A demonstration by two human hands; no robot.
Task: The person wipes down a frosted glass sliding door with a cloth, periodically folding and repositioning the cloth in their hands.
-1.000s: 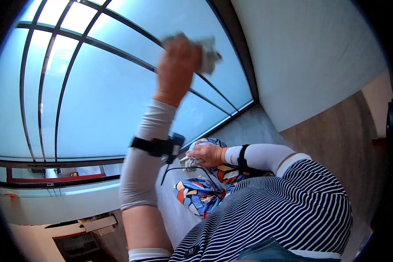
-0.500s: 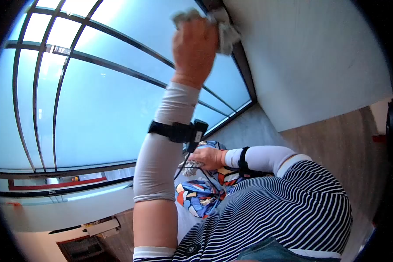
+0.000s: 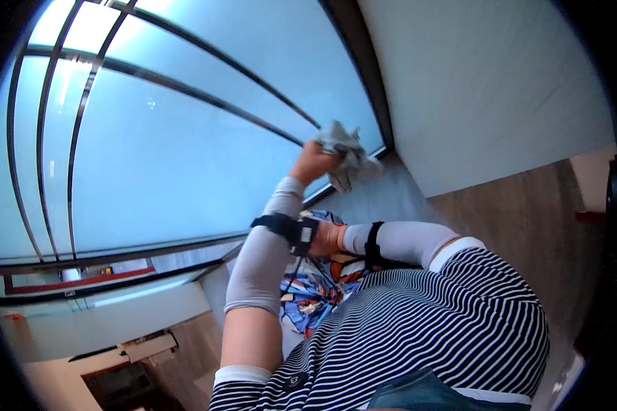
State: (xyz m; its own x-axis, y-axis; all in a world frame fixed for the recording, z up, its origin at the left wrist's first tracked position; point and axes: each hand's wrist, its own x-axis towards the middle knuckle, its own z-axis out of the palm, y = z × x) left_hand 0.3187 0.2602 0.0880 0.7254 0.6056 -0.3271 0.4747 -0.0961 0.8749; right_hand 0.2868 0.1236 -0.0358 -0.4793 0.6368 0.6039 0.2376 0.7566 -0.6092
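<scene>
My left hand [image 3: 315, 161] is closed around a crumpled grey cloth [image 3: 346, 154], which hangs past the fingers. Hand and cloth are at the lower corner of a frosted glass panel [image 3: 185, 151], near its dark frame [image 3: 363, 55]. I cannot tell whether the cloth touches the glass. Closer to my body, my right hand [image 3: 329, 238] is held low in front of patterned multicoloured fabric [image 3: 312, 301]. My left forearm and its black strapped device [image 3: 298, 231] hide the fingers of that hand, so what it holds does not show.
Thin dark bars [image 3: 206, 103] cross the glass. A plain grey panel [image 3: 487, 96] stands right of the frame, above a wood-look floor [image 3: 514, 226]. At lower left, a pale ledge [image 3: 116, 322] runs below the glass.
My left hand has brought the cloth down along the frame, from the top of the view to the lower corner. The whitish crumpled cloth by my right hand is now hidden.
</scene>
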